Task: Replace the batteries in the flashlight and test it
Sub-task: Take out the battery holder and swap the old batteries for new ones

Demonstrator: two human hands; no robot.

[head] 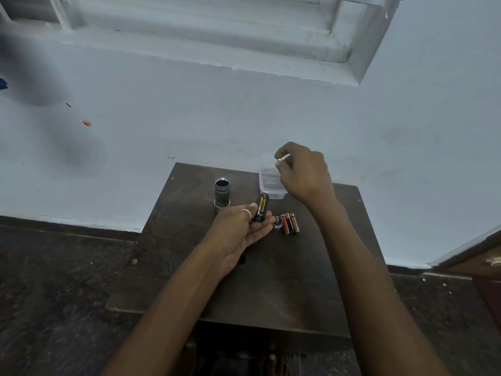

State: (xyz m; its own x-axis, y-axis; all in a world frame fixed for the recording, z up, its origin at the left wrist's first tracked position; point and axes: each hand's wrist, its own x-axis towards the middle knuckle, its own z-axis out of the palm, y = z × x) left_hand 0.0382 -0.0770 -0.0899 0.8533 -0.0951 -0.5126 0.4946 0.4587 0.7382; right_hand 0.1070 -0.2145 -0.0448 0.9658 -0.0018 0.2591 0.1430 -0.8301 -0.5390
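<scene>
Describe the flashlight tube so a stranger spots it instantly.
Start at the dark table against the pale wall. Near its far edge, left of the clear box, stands the flashlight tube. Unlike the batteries lying flat, it is an upright grey cylinder, open-topped.

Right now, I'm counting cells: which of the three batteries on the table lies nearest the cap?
The leftmost battery of the row, right beside the cap; the middle and right ones lie beyond it.

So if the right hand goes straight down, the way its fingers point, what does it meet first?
Most likely the clear plastic container, which lies just below the curled fingers of the right hand. Depth is hard to judge from this one view.
</scene>
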